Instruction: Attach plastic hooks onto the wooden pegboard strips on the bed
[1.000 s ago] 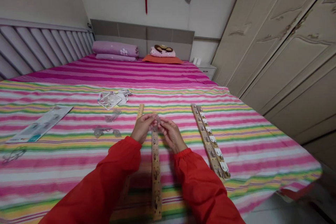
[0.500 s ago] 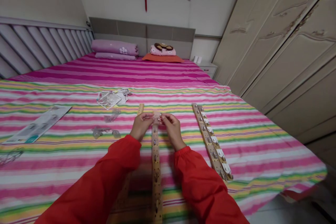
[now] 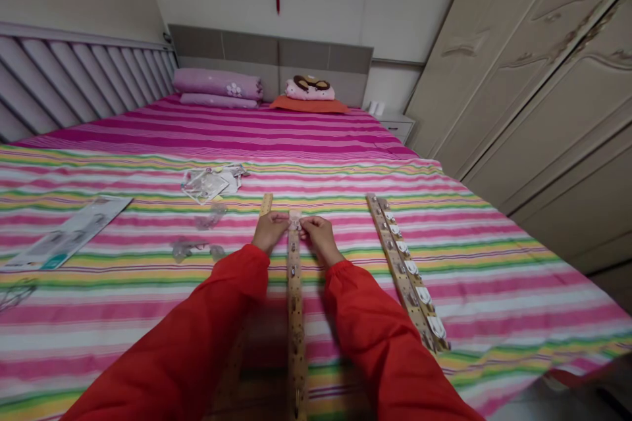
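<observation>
A narrow wooden strip with holes [image 3: 295, 309] runs away from me on the striped cloth, with several small metal hooks along it. At its far end sits a small clear plastic hook piece [image 3: 295, 216] with a metal part. My left hand [image 3: 269, 230] pinches the piece's left edge between thumb and fingers. From the other side, my right hand [image 3: 319, 237] is closed at its right edge, by the metal part. Another wooden strip [image 3: 266, 202] lies to the left, mostly hidden under my left hand and sleeve.
Two more strips [image 3: 402, 263] lie to the right, bearing metal hooks and white hooks. On the left are crumpled clear plastic pieces [image 3: 185, 248], a pile of packets [image 3: 214, 183], a long package [image 3: 69, 233] and a thin wire-like bundle [image 3: 17, 293]. Folded bedding [image 3: 217, 84] lies by the headboard.
My view has shifted slightly. Both hands stay at the strip's far end; the right fingers have moved a little lower around the clear hook piece.
</observation>
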The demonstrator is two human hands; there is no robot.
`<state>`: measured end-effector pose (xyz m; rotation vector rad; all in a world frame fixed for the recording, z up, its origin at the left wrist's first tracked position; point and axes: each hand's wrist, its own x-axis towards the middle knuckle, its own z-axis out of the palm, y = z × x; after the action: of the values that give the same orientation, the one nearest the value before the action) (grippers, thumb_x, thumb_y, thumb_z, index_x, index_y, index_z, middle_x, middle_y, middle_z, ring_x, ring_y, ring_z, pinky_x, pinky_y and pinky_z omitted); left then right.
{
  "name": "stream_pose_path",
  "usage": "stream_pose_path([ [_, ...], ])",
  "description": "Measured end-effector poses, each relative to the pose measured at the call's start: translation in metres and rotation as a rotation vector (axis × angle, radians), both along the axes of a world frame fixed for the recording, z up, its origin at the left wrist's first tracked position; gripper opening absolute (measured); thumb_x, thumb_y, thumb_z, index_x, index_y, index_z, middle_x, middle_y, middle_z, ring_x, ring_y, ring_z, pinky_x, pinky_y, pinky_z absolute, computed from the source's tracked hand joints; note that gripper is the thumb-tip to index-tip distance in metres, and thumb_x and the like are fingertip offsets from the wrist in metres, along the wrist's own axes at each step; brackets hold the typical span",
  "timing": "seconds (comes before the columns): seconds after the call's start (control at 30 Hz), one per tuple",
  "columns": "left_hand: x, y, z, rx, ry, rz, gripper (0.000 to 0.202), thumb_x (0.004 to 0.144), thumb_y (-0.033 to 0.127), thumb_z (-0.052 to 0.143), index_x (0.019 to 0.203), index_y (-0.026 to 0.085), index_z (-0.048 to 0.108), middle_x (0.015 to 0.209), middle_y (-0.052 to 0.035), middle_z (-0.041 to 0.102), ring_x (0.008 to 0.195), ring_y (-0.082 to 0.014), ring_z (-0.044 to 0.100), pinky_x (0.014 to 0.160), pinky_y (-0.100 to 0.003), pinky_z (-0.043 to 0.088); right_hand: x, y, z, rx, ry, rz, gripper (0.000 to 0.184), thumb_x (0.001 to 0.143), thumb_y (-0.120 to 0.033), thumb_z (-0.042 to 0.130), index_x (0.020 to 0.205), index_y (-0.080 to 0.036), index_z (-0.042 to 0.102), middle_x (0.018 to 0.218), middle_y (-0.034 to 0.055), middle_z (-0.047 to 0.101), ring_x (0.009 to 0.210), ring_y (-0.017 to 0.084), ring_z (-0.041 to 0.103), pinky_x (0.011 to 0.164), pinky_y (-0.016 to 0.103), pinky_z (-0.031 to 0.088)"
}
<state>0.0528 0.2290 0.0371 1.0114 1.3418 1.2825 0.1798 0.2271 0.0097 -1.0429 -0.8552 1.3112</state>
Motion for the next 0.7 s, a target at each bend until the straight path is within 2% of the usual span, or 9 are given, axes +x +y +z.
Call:
stream_pose_path([
  [0.33,-0.003,0.009,-0.024,0.009,0.015,0.006,0.016,0.048,0.018,0.068,0.063,0.015,0.064,0.054,0.0021,0.064,0.053,-0.0117,0.057,0.055,-0.023,0.044,-0.007,0.006,-0.020,0.017,-0.019,-0.068,0.016,0.056,-0.029,0.069,0.064,-0.016,0.064,0.051,-0.0046,0.058,0.045,0.009,0.046,0.046,0.023,0.037],
  [0.7,0.001,0.010,-0.028,0.018,0.078,0.029,0.011,0.053,0.018,0.065,0.064,0.016,0.063,0.055,0.0021,0.063,0.057,-0.0137,0.059,0.059,-0.026,0.046,-0.009,0.013,-0.032,0.057,-0.083,-0.105,0.018,0.056,-0.032,0.067,0.066,-0.017,0.066,0.058,-0.0012,0.063,0.056,0.014,0.053,0.053,0.025,0.041],
])
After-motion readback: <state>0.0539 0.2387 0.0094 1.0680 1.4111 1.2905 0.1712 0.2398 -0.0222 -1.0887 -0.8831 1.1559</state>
